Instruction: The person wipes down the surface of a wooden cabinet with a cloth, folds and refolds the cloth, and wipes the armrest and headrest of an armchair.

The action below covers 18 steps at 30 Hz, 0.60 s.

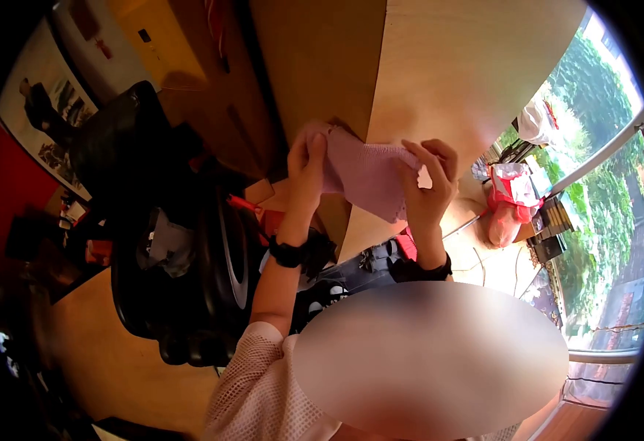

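Observation:
A piece of light purple cloth (373, 176) is stretched between my two hands in the upper middle of the view. My left hand (308, 165) grips its left end, with the thumb pressed on the fabric. At the cloth's upper right corner, my right hand (430, 180) pinches the edge between thumb and fingers. The cloth's top edge shows a ribbed or stitched border, and its lower corner hangs free. A dark band is on each of my wrists.
A black chair (182, 257) stands to the left, with a grey item (167, 242) on it. Beyond my hands is a pale wooden panel (469, 66). Red and white bags (511, 192) and boxes are by the window at right. A framed picture (42, 103) is at far left.

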Tool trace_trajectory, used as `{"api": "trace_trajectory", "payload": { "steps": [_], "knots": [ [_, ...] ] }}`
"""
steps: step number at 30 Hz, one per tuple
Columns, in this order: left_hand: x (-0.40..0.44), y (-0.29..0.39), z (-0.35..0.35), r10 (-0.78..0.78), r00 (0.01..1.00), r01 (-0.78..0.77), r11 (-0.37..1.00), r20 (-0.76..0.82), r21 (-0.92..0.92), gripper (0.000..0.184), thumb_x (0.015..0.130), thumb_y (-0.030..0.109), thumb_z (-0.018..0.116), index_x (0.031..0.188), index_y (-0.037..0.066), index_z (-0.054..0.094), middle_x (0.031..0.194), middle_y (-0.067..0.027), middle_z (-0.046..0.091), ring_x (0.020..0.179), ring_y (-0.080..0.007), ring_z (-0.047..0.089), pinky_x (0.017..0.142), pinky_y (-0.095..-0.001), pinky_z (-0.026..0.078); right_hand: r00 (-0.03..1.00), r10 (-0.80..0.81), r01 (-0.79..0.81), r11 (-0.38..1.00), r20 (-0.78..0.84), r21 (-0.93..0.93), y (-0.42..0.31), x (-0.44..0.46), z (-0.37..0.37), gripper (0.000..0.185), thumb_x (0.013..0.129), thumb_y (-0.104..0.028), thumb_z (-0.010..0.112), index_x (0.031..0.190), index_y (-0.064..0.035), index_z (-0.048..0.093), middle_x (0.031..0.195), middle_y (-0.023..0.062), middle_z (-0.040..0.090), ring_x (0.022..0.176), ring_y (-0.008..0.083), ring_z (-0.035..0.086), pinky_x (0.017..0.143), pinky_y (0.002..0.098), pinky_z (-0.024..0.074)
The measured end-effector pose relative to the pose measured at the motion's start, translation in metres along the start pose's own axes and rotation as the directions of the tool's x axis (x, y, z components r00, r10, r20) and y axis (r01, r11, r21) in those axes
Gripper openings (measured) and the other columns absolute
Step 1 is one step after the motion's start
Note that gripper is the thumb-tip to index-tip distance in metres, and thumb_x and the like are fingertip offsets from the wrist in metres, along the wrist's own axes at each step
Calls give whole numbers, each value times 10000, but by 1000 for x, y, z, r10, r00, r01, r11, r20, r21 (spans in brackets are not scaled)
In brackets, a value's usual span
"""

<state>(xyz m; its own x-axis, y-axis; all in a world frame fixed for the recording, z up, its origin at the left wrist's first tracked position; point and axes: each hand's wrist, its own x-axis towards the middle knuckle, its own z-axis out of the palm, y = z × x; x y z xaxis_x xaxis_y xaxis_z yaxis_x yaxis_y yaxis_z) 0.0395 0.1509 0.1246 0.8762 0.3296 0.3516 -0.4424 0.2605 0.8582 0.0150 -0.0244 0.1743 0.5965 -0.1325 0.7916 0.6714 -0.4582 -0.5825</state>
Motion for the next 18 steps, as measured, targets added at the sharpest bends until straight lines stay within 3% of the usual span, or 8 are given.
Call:
{"api": "trace_trajectory", "payload": {
  "steps": [2, 3, 6, 9, 10, 11, 15, 18],
  "knots": [
    [6, -2, 18, 127, 989, -129, 992, -70, -12, 294, 924, 138, 544, 1174, -10, 502, 1115, -48, 553, 978, -120, 503, 808, -241, 405, 971, 27, -59, 990, -237, -127, 7, -6, 17, 157, 709, 16, 707, 838, -32, 631, 914, 76, 551, 786, 217, 556, 673, 304, 460],
    [7, -6, 20, 198, 977, -190, 977, -77, 92, 338, 927, 120, 544, 1235, 25, 442, 1126, -30, 516, 971, -121, 498, 850, -238, 393, 954, -29, 18, 999, -297, -42, 16, -11, 24, 161, 714, 27, 699, 779, -53, 576, 839, 58, 508, 649, 150, 460, 573, 284, 398],
    [7, -21, 19, 466, 865, -348, 824, -187, 447, 302, 860, 61, 587, 1152, 25, 519, 1093, -115, 544, 952, -230, 512, 854, -322, 385, 952, -188, 159, 978, -240, -134, 15, -27, 41, 183, 743, 56, 655, 865, -47, 565, 867, 63, 519, 688, 150, 474, 607, 283, 400],
    [-8, -6, 20, 592, 806, -415, 569, -4, 710, 171, 892, 44, 538, 1058, 12, 566, 1109, -110, 541, 954, -211, 526, 857, -293, 413, 935, -314, 293, 946, -164, -141, 19, -38, 51, 260, 776, 116, 553, 1002, -12, 540, 1023, 139, 506, 896, 253, 524, 770, 338, 442],
    [-12, -6, 20, 562, 827, -412, 606, 0, 681, 179, 890, 60, 537, 1056, 4, 573, 1122, -131, 543, 977, -246, 516, 864, -325, 402, 904, -390, 368, 918, -174, -146, 26, -41, 56, 276, 781, 125, 535, 1024, -5, 538, 1064, 159, 502, 950, 281, 529, 811, 354, 448],
    [-14, -7, 20, 534, 845, -409, 640, 6, 650, 189, 888, 75, 535, 1054, -3, 581, 1135, -152, 545, 1001, -281, 505, 870, -358, 392, 910, -404, 382, 905, -97, -187, 43, -57, 62, 293, 861, -13, 496, 1151, 26, 507, 1257, 260, 430, 1161, 426, 439, 979, 481, 369],
    [-33, -17, 3, 485, 842, -513, 578, 239, 635, 425, 956, 239, 397, 1261, -47, 475, 1333, -220, 437, 1217, -373, 392, 996, -431, 308, 912, -408, 388, 887, -32, -251, 89, -88, 83, 500, 895, -358, 449, 1274, -34, 477, 1377, 276, 359, 1302, 464, 294, 1071, 595, 184],
    [-40, -43, 7, 424, 836, -549, 624, 350, 556, 657, 963, 397, 279, 1434, -48, 170, 1498, -218, 180, 1375, -354, 193, 1112, -400, 167, 911, -400, 364, 893, -96, -263, 81, -80, 89, 505, 895, -356, 457, 1285, -34, 468, 1380, 280, 351, 1304, 465, 289, 1069, 596, 184]
  ]
}}
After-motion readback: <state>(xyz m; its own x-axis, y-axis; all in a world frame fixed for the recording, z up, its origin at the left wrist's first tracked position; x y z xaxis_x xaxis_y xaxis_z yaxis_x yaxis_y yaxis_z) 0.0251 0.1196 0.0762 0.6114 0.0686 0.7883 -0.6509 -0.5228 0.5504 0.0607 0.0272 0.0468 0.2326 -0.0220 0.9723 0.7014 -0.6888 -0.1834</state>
